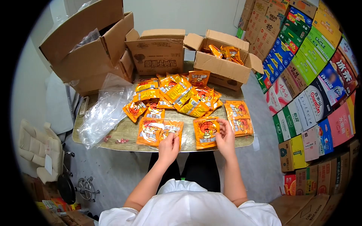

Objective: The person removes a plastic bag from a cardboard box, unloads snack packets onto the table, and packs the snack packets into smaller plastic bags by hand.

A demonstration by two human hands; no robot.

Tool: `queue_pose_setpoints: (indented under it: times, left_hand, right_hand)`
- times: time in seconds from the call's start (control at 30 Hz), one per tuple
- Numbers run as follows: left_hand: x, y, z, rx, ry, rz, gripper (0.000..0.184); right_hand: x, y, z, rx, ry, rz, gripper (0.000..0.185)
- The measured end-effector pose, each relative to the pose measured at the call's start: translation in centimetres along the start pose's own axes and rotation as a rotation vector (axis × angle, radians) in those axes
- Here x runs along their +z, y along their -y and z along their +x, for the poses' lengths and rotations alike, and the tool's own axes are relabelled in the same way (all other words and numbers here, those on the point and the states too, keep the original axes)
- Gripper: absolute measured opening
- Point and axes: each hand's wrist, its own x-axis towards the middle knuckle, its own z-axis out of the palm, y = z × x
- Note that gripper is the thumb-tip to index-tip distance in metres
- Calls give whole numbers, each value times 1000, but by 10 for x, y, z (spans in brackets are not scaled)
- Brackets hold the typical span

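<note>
Evidently the work is only partly along, judging by how the orange snack packets lie. Near the front edge of the counter [130, 130], two sit side by side on the left, the left-front packet [150, 131] and the left-hand packet [170, 125]; a third, the right-hand packet [205, 132], lies flat and apart from them. Farther right, two more form a neat column, the upper packet [237, 109] above the lower packet [242, 127]. So a few are set out in order, whereas most lie in a jumbled heap [181, 92] at the middle, facing every which way, and the open carton [218, 71] behind holds more.

The left hand [169, 148] is narrow, thumb and forefinger drawn together at the lower part of its packet. The right hand [226, 141] touches the right edge of its own, fingers loosely curved; whether it grips or merely rests there, I cannot tell. Clear plastic bags [107, 107] lie crumpled left of the heap. How many packets are left to sort out cannot be counted, since they overlap and the carton hides its depth.
</note>
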Motion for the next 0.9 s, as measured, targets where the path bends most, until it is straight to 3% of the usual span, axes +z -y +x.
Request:
queue_pose_setpoints:
  times: [0.03, 0.1, 0.17, 0.2, 0.23, 0.3, 0.33, 0.43, 0.5, 0.57, 0.6, 0.63, 0.7, 0.73, 0.9]
  left_hand:
    - [-1, -1, 0, -1, 0, -1, 18]
    - [0, 1, 0, -2, -2, -2, 18]
    - [1, 1, 0, -3, -5, -4, 18]
    - [1, 1, 0, -4, -10, -14, 18]
    - [1, 0, 0, -6, -17, -24, 18]
    - [1, 0, 0, -27, -10, -27, 18]
    - [1, 0, 0, -47, 1, -34, 18]
    - [1, 1, 0, -20, -20, -51, 18]
    - [0, 0, 0, -32, -19, -58, 17]
    - [-1, 0, 0, -11, -14, -58, 17]
    - [-2, -1, 0, -13, -10, -58, 17]
    - [-2, -2, 0, -8, -10, -44, 17]
    - [1, 0, 1, 4, 0, -40, 17]
    - [3, 5, 1, 16, -9, -47, 17]
    - [6, 15, 0, 1, -12, -98, 18]
  right_hand:
    - [2, 11, 8, -73, -12, -28, 47]
    - [0, 32, 19, 6, -46, -34, 38]
    - [-2, 41, 36, -389, 140, -642, 22]
    - [4, 41, 44, -424, 224, -690, 12]
    - [12, 42, 50, -427, 227, -686, 12]
    - [30, 41, 58, -723, 470, -962, 15]
    - [36, 38, 59, -702, 582, -939, 15]
    - [43, 24, 56, -797, 564, -806, 25]
    - [31, 18, 54, -773, 542, -882, 30]
    - [18, 11, 48, -452, 166, -836, 29]
    - [15, 10, 46, -340, 80, -859, 33]
    - [14, 9, 43, -333, 74, -862, 33]
    - [13, 6, 39, -213, 17, -1026, 50]
    - [14, 3, 38, -182, 58, -1111, 71]
    - [35, -2, 32, -206, 53, -1105, 81]
